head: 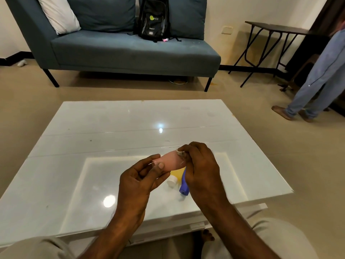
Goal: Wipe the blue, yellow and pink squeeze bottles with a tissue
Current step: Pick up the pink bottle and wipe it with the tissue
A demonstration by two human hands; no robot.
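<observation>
Two knees in light trousers [276,238] are seen at the bottom edge, at a glossy white table [112,128]. Above the table, the pink bottle [170,161] is held lying sideways between both hands. Its near end is pinched by the left hand [138,182]; its far end is gripped by the right hand [201,169], with a small piece of tissue [179,151] pressed against it under the fingertips. The yellow bottle [177,174], white-capped, and the blue bottle [183,186] are lying on the table just beneath the hands, touching each other.
</observation>
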